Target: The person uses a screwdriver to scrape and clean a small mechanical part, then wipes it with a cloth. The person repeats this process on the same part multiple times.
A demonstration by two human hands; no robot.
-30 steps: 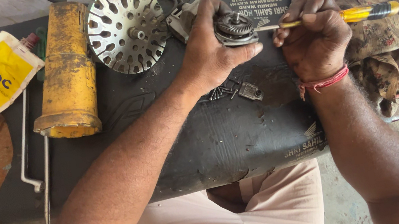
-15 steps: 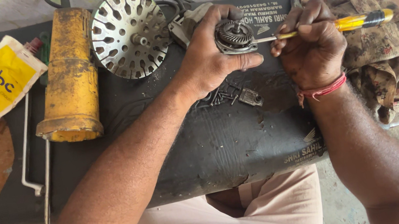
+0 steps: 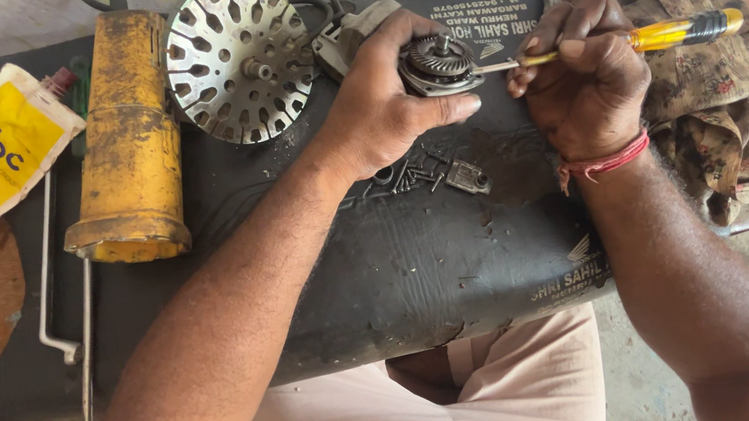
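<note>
Gear part being worked at the mat's far edge.
The gear assembly (image 3: pixel 439 63) is being clasped by the left hand (image 3: pixel 383 108); the screwdriver (image 3: pixel 630 42) is being gripped by the right hand (image 3: pixel 584 79), its tip touching the gear; the black mat (image 3: pixel 384 270) is lying bare nearer.

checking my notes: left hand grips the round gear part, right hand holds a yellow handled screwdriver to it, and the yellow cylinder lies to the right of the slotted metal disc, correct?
Not quite. The head view shows the yellow cylinder lying to the left of the slotted metal disc, not the right. The rest holds: the left hand grips the round gear part, and the right hand holds the yellow handled screwdriver to it.
</note>
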